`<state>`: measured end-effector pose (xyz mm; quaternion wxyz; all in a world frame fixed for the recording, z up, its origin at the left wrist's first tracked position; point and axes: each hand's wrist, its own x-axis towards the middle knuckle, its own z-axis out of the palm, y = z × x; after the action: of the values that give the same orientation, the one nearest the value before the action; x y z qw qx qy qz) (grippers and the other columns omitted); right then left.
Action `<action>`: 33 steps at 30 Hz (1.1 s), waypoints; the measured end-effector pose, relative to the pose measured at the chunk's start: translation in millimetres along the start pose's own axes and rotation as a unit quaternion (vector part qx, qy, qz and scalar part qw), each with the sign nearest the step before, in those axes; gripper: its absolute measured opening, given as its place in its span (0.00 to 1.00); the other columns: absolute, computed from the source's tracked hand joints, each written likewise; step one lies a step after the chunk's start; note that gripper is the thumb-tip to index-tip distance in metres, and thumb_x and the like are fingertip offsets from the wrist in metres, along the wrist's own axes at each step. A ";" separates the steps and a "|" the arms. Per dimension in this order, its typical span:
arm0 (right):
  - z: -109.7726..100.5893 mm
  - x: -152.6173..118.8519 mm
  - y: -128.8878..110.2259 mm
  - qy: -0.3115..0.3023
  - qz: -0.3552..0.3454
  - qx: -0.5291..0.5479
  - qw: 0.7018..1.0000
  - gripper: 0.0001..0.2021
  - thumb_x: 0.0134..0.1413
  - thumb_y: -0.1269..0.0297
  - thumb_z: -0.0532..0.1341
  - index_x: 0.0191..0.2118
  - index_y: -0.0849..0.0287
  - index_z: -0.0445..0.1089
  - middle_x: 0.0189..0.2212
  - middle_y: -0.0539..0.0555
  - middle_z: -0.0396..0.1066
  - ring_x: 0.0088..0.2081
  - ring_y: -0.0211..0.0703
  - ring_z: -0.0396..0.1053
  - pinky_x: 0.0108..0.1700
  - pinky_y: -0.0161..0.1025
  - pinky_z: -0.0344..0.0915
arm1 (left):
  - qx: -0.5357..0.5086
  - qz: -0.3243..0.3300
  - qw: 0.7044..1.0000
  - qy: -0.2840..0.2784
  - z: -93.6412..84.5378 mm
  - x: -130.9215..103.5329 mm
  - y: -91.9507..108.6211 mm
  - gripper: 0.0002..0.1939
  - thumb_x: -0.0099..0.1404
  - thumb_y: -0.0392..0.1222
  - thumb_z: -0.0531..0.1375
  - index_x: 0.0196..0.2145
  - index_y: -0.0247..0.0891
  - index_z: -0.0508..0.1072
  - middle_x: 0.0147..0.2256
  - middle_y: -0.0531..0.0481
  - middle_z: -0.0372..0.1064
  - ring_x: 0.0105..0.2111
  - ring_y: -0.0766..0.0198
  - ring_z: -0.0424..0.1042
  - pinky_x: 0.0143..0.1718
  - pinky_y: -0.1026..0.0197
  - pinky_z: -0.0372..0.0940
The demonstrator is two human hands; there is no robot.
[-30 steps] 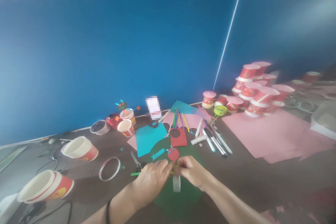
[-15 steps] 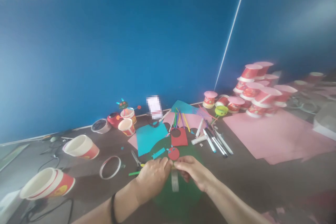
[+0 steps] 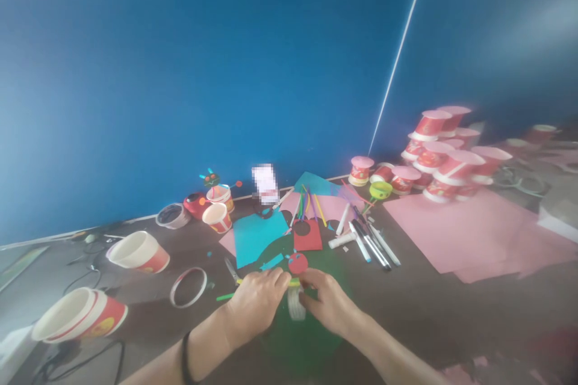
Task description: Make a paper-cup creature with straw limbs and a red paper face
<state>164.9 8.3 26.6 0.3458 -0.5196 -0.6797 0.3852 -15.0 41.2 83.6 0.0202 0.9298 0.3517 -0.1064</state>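
Observation:
My left hand (image 3: 262, 298) is closed around a yellow-green strip (image 3: 294, 282) that shows between the two hands. At the strip's other side, my right hand (image 3: 327, 301) has its thumb and fingers bent round a whitish piece (image 3: 296, 304), which hangs below the strip. A red paper disc (image 3: 297, 263) with small blue marks lies just beyond the fingertips. Under the hands is a dark green sheet (image 3: 311, 337). Scissors (image 3: 232, 269) and a green strip (image 3: 224, 297) lie by my left hand.
Paper cups (image 3: 138, 251) and a white ring (image 3: 188, 287) stand at the left. Ahead are a blue sheet (image 3: 257, 234), a red square (image 3: 311, 240) and markers (image 3: 372, 245). Stacked red cups (image 3: 456, 165) and pink sheets (image 3: 474, 234) are at the right.
My hands have moved slightly apart, showing more of the yellow-green strip. The fingers of my right hand have shifted down onto the whitish piece, which now looks curved.

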 end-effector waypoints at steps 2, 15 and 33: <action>-0.7 0.0 -2.5 -0.019 0.008 -0.039 0.999 0.04 0.43 0.72 0.54 0.25 0.59 0.66 0.23 0.48 0.63 0.27 0.36 0.60 0.31 0.32 0.54 | -0.006 0.006 1.000 -0.003 0.1 -1.8 0.4 0.13 0.58 0.28 0.49 0.40 0.37 0.65 0.35 0.46 0.68 0.33 0.57 0.69 0.30 0.60 0.62; -10.1 -5.2 -9.2 -0.138 0.022 -0.050 0.989 0.03 0.37 0.72 0.54 0.20 0.59 0.58 0.18 0.45 0.58 0.22 0.32 0.54 0.25 0.29 0.49 | 0.007 0.006 1.000 0.007 -6.6 -5.1 1.3 0.12 0.56 0.27 0.50 0.36 0.38 0.66 0.33 0.48 0.69 0.30 0.60 0.69 0.26 0.62 0.60; -10.6 -1.5 -5.6 -0.054 0.013 -0.063 0.997 0.17 0.45 0.74 0.53 0.39 0.53 0.72 0.33 0.51 0.74 0.35 0.42 0.70 0.38 0.33 0.60 | -0.031 -0.013 0.999 -0.026 2.1 -5.7 5.5 0.11 0.60 0.29 0.47 0.37 0.37 0.65 0.32 0.46 0.70 0.30 0.58 0.72 0.29 0.61 0.64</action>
<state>172.1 7.7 36.3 0.2706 -0.5277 -0.7133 0.3735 -15.9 33.1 82.5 0.0566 0.9209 0.3664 -0.1200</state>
